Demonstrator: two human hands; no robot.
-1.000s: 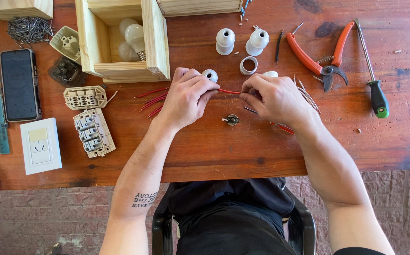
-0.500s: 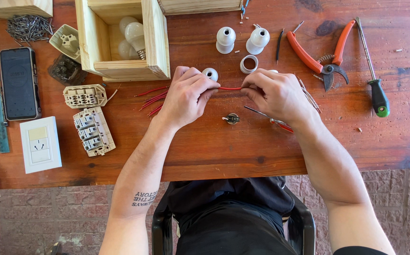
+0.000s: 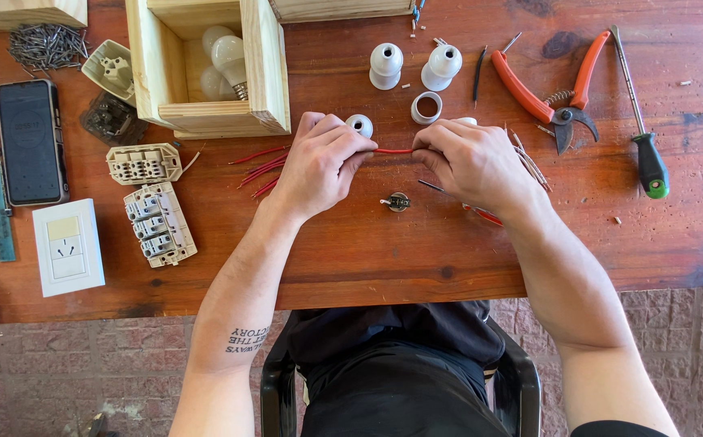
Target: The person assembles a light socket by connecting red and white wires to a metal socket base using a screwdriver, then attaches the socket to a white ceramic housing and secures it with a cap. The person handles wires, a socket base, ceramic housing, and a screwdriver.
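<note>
Head view, over a wooden table (image 3: 351,259). Compared with a second ago, the right hand (image 3: 473,162) has slid a little leftward along the red wire (image 3: 392,150), so the bare span between the two hands is shorter; the left hand (image 3: 319,166) has barely moved. Judged from this, the hands are drawing in on one short section of the wire, and fine fingertip work on it is under way.

Both hands rest knuckles-up on the table, forearms angled in from the near edge. The left thumb and forefinger are pinched together on one end of the wire; the right fingertips are closed on the other end. The wire runs level between them, just above a small metal screw part (image 3: 398,201).

Relative to the wire: a white lamp socket (image 3: 359,125) lies just behind the left fingers, a white ring (image 3: 426,107) behind the span, loose red wires (image 3: 258,166) to the left, red pliers (image 3: 550,89) and a green-handled screwdriver (image 3: 649,158) well to the right.
</note>
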